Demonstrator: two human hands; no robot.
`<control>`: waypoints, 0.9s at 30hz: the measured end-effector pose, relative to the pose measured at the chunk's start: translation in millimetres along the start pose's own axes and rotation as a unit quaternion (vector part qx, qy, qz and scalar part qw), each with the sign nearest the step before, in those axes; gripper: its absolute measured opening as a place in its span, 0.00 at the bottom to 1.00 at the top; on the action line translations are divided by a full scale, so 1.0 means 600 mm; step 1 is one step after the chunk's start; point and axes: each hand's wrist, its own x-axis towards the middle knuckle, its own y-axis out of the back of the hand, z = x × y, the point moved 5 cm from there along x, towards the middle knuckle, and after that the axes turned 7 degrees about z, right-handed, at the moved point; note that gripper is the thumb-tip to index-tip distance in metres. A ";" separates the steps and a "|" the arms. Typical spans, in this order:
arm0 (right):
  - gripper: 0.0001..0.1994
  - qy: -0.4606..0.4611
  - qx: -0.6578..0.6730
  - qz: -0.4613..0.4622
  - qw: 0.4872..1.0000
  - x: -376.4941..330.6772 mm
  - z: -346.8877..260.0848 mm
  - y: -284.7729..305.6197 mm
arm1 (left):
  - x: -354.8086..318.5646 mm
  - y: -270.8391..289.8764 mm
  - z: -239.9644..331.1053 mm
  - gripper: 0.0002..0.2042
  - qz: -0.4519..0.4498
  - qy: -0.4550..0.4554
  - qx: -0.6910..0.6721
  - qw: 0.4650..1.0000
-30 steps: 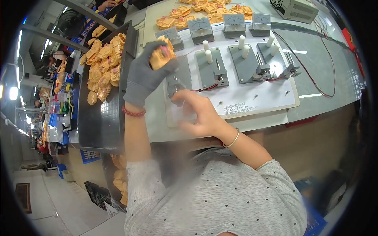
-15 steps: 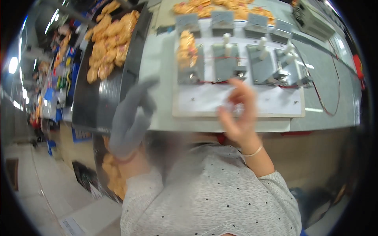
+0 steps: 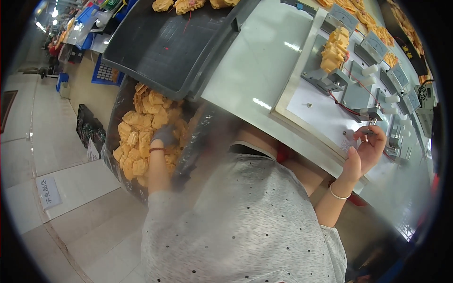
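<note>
My left hand (image 3: 165,135), in a grey glove, reaches down into a plastic-lined bin (image 3: 115,108) at the lower left. It is among a heap of orange-yellow moulded plastic pieces (image 3: 138,118); its fingers are hidden there. My right hand (image 3: 365,153) is bare and hovers at the near edge of a white board (image 3: 304,106) with grey fixtures. Its thumb stands apart from the curled fingers, whose tips are beside a small metal clamp (image 3: 373,114). One orange-yellow plastic piece (image 3: 335,51) rests on the leftmost fixture (image 3: 314,70).
A black tray (image 3: 155,47) with a few orange-yellow pieces overhangs the bin. Dial meters (image 3: 343,18) stand behind the fixtures, linked by thin wires. More pieces (image 3: 365,19) lie at the back. A white carton (image 3: 78,188) sits on the floor.
My view has turned left and down. My gloved left hand has gone from above the table edge down into the bin. My right hand stays near the fixtures.
</note>
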 end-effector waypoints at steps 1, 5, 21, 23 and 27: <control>0.31 -0.011 0.000 0.017 1.000 -0.001 -0.007 -0.002 | -0.002 -0.006 0.002 0.34 -0.020 0.009 0.090 0.996; 0.32 -0.005 0.001 0.025 1.000 -0.002 -0.004 -0.002 | -0.006 0.020 0.029 0.44 -0.107 0.016 0.142 0.984; 0.27 -0.034 0.022 0.004 0.999 0.009 -0.008 -0.015 | -0.304 0.287 0.514 0.12 -0.145 -0.366 -0.791 0.468; 0.26 -0.013 0.017 0.012 1.000 0.012 -0.016 -0.017 | -0.328 0.317 0.627 0.10 -0.116 -0.395 -0.782 0.467; 0.25 -0.006 -0.015 0.007 1.000 0.006 -0.013 -0.010 | -0.297 0.372 0.842 0.09 -0.128 -0.507 -0.722 0.454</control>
